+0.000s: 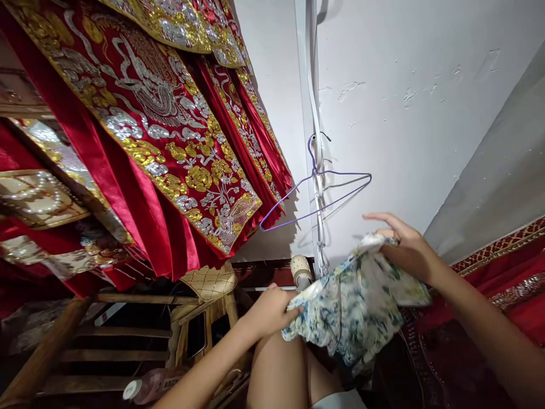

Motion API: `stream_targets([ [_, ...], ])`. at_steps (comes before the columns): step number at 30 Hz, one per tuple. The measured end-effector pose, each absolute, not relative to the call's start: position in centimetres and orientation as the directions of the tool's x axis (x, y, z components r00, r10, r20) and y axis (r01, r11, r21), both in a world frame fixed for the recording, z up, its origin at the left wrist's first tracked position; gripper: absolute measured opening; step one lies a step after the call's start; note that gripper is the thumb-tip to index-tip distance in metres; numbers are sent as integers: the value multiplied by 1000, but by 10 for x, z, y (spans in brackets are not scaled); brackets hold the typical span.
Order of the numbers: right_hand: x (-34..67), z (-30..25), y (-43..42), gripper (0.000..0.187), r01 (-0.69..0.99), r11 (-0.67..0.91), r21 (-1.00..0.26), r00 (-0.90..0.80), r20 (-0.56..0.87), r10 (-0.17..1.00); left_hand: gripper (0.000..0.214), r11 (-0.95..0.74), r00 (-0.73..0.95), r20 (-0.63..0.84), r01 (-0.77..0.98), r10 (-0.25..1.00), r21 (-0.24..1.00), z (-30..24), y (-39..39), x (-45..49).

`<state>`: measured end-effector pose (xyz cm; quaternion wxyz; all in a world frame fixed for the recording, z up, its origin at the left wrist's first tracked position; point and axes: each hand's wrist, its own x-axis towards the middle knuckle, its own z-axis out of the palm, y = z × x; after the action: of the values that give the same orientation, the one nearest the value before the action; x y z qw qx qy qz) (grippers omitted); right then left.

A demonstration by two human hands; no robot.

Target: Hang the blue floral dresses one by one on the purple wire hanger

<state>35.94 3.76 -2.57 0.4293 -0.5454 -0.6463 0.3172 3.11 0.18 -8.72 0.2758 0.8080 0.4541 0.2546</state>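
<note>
Taking the top of the view as twelve, a red embroidered garment fills nine to eleven o'clock, its lower edge hanging above a wooden frame at eight, where a bottle shows beside the slats. Next along, the left hand comes in from seven o'clock, knuckles up, fingers and thumb closed on the near left end of the floral cloth. From that hand, the lower left corner of the purple hanger is just short of twelve; the hanger hangs at the white strip on the wall, its bottom bar sloping from eight up to two.

The floral cloth is at about five o'clock from the hanger, apart from the wire and stretched between the hands. Its upper edge also runs from eight to two, so cloth and bar lie nearly parallel.

Furthest right, the right hand reaches in from four, higher than the left and nearer the wire. It appears to grip the cloth's upper right end, though blur hides the exact hold; one finger points out between nine and ten, below the hanger's right corner.
</note>
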Motion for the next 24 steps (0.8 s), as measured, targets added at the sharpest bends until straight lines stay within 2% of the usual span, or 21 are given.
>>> stream_targets([
  [1,357,-25,53,73,434,203,-878,4,227,974,18,-449,464,132,685,876,574,-77,6,24],
  [3,349,-25,84,83,440,243,-864,24,282,959,18,-454,450,103,810,887,372,-58,13,12],
  [5,342,-28,114,82,464,310,-830,-18,340,940,21,-400,373,144,855,916,330,-42,21,1],
  [10,336,-44,150,48,487,376,-788,-55,402,914,21,-310,204,254,800,946,513,-28,41,-12],
  [14,351,-48,131,36,500,328,-801,5,382,924,19,-334,156,317,682,935,650,-29,58,-10],
  [21,376,-22,99,14,307,343,-888,-59,342,938,13,-359,160,329,568,931,740,-37,90,-4],
  [24,375,-18,93,12,277,315,-908,-85,304,949,25,-384,93,396,522,914,762,-28,100,5],
])
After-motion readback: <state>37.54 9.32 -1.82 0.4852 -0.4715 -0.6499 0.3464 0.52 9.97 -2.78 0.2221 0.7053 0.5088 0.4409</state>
